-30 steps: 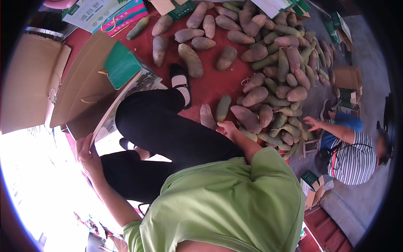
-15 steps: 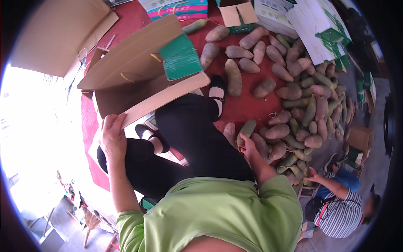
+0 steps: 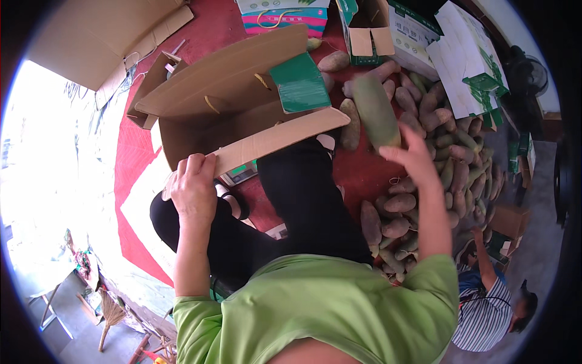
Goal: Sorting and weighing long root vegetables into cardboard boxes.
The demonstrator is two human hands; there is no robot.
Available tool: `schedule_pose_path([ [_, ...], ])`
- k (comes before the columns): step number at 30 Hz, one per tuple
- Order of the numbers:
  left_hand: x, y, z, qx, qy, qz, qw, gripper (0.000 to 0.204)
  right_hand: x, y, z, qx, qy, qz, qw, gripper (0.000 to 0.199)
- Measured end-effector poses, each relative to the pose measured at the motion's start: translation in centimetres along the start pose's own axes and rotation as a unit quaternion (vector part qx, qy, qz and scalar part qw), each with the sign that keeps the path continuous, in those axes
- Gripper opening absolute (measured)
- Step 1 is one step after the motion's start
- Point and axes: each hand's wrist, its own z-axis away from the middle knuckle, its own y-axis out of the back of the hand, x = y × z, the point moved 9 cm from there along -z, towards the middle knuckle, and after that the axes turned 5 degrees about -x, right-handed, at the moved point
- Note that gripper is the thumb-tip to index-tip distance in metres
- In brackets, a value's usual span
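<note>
A cardboard box (image 3: 212,82) with its top flaps spread stands in front of my knees, its mouth turned toward me. My left hand (image 3: 197,188) is closed on the near flap (image 3: 285,138) at its left end. My right hand (image 3: 415,156) grips the lower end of a large green radish (image 3: 374,112), raised above the floor right of the box. The radish is slightly blurred. Inside the box I see bare brown walls and two yellow cord handles; the near flap hides its bottom. To the right lies a big heap of radishes (image 3: 464,153), with several loose ones around it.
Printed gift boxes (image 3: 285,21) and an open green-and-white carton (image 3: 370,30) stand at the back. Behind the heap leans a white box (image 3: 467,79). A person in a striped shirt (image 3: 482,318) works at the lower right. A broom (image 3: 112,312) lies at lower left.
My right hand has lifted the radish from the heap's near edge, up and forward, right of the box. My left hand stays on the flap. The view has shifted somewhat.
</note>
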Motion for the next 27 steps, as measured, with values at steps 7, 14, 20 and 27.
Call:
schedule_pose_path([
  [7, 0.3, 0.1, -0.4, -0.005, -0.009, -0.001, 1.0, 0.022, -15.1, -13.1, -9.7, -0.199, 0.143, 0.442, 0.863, 0.057],
  [14, -0.1, 0.0, 0.3, -0.008, 0.009, -0.003, 1.0, 0.016, -8.0, -31.1, -16.2, -0.362, 0.09, 0.646, 0.665, 0.045],
  [20, 0.1, -0.2, 0.2, -0.004, 0.005, -0.003, 1.0, 0.017, -3.8, -35.6, -17.3, -0.433, 0.139, 0.598, 0.66, 0.04],
  [27, 0.0, -0.6, 0.0, -0.019, 0.011, -0.048, 0.999, 0.023, -16.2, -16.6, -10.3, -0.128, 0.37, 0.15, 0.908, 0.029],
])
